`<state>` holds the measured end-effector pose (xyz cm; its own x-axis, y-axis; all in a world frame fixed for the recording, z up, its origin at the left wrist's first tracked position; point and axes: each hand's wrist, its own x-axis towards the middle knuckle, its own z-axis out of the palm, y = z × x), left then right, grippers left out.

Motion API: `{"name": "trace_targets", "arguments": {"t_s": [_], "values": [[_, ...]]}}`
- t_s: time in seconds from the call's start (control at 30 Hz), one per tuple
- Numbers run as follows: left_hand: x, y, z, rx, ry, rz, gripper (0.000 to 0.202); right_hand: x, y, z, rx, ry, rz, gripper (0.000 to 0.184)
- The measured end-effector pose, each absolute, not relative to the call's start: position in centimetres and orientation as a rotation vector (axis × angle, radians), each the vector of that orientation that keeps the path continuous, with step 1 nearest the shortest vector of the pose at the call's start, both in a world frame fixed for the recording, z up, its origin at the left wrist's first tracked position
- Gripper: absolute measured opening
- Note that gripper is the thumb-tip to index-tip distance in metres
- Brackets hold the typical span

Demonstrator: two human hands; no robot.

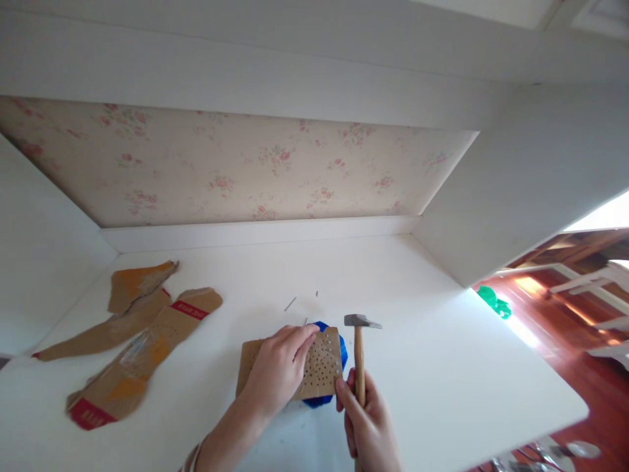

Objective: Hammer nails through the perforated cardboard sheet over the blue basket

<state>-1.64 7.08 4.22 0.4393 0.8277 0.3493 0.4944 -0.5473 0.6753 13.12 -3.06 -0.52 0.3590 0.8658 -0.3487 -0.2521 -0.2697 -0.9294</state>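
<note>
A brown piece of cardboard (pixel 322 370) dotted with many small holes lies over a blue object (pixel 344 354), mostly hidden beneath it. My left hand (pixel 282 360) rests across the cardboard, its fingers together and gripping near the top edge. The tip of a thin nail (pixel 306 321) shows just beyond those fingers. My right hand (pixel 366 413) is closed around the wooden handle of a hammer (pixel 360 357), metal head up. Its thumb touches the cardboard's right edge. Beyond the cardboard, a loose nail (pixel 290 304) and a tiny dark bit (pixel 317 294) lie on the table.
Torn cardboard strips (pixel 167 331) with red and orange markings lie at the left of the white table (pixel 442 393). A floral-papered back wall (pixel 246 164) and white side panels enclose it. At the right, a green item (pixel 494 301) lies on the reddish floor, near white furniture.
</note>
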Motion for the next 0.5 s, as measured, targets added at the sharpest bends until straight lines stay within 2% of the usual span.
{"name": "trace_targets", "arguments": {"t_s": [0.3, 0.5], "values": [[-1.2, 6.8, 4.0, 2.251, 1.168, 0.894, 0.031, 13.9, -3.4, 1.3, -1.427, -0.561, 1.234, 0.043], [-1.2, 6.8, 4.0, 2.259, 1.116, 0.894, 0.017, 14.9, -4.6, 4.7, -1.313, -0.396, 1.311, 0.051]]}}
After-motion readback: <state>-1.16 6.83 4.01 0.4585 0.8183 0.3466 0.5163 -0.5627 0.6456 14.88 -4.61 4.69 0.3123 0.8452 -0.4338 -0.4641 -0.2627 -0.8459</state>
